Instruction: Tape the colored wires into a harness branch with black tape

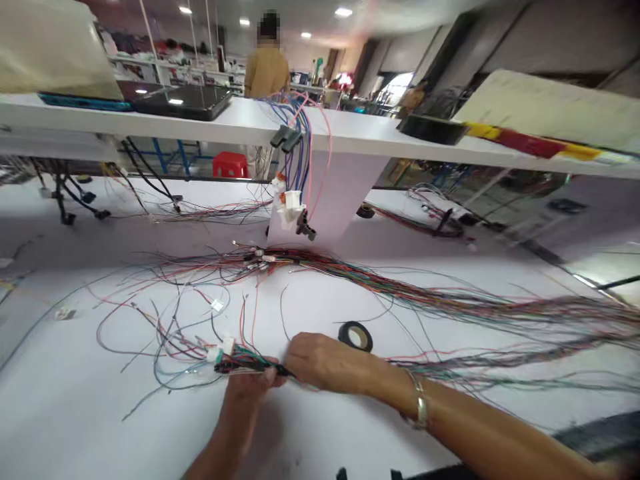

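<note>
Pointing left, wire harness (250, 363) between both hands (245, 400) (325, 363)

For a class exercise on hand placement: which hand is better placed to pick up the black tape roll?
Probably the right hand: it lies nearest the black tape roll, while the left hand sits farther off, under the wire bundle.
</note>
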`<move>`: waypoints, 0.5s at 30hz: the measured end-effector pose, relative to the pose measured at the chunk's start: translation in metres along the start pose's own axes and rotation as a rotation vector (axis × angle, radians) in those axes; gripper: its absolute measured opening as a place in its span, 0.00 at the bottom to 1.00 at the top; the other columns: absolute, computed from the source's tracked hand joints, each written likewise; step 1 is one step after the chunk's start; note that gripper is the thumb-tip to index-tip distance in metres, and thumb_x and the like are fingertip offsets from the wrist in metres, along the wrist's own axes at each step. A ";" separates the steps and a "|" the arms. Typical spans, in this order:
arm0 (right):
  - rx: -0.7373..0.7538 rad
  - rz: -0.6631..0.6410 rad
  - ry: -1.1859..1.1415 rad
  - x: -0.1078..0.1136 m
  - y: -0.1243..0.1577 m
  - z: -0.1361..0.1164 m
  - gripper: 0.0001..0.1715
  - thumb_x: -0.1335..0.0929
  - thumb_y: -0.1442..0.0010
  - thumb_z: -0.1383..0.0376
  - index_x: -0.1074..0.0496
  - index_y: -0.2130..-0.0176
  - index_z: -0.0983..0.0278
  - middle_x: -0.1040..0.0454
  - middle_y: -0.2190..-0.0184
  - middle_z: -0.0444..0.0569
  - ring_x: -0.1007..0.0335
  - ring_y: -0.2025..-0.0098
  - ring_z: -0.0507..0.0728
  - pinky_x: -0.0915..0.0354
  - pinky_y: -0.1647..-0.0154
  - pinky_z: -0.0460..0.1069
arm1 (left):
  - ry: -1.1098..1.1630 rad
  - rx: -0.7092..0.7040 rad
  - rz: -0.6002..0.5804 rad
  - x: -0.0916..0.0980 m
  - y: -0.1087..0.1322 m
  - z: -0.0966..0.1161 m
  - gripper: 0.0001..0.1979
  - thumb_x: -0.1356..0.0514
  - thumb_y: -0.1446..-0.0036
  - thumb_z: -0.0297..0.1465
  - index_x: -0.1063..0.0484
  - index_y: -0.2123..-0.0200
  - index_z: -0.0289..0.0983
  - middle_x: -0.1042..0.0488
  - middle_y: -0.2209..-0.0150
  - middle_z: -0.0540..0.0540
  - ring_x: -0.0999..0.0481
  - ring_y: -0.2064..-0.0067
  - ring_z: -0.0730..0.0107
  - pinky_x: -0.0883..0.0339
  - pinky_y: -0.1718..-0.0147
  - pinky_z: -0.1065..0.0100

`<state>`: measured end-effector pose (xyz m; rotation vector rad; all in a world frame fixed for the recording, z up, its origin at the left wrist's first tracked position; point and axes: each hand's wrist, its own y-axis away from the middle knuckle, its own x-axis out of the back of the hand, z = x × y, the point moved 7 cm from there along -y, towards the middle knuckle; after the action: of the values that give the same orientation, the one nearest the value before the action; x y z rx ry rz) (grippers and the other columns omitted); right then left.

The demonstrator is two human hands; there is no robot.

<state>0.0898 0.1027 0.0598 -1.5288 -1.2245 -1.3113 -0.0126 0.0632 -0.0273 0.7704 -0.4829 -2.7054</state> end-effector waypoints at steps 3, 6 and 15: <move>-0.081 0.068 -0.085 -0.004 0.002 0.003 0.10 0.39 0.36 0.70 0.33 0.69 0.66 0.30 0.73 0.47 0.39 0.71 0.53 0.41 0.67 0.47 | -0.020 0.009 -0.032 0.000 -0.002 -0.001 0.18 0.29 0.62 0.39 0.25 0.69 0.34 0.22 0.70 0.43 0.22 0.67 0.60 0.26 0.67 0.63; -0.212 0.154 -0.288 -0.008 0.003 0.012 0.12 0.40 0.36 0.70 0.31 0.69 0.66 0.29 0.74 0.47 0.37 0.71 0.52 0.41 0.67 0.45 | -0.052 0.033 -0.058 0.001 -0.003 -0.004 0.17 0.30 0.60 0.39 0.24 0.70 0.33 0.21 0.71 0.42 0.22 0.68 0.59 0.27 0.66 0.63; -0.364 0.184 -0.820 -0.013 0.011 0.036 0.12 0.37 0.36 0.66 0.27 0.55 0.66 0.23 0.64 0.47 0.28 0.64 0.51 0.35 0.62 0.43 | -0.032 -0.012 -0.031 0.001 -0.007 -0.005 0.20 0.29 0.65 0.41 0.25 0.72 0.34 0.22 0.74 0.44 0.22 0.70 0.59 0.27 0.69 0.62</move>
<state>0.1094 0.1313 0.0406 -2.5252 -1.3015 -0.8134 -0.0117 0.0684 -0.0345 0.7379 -0.4652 -2.7507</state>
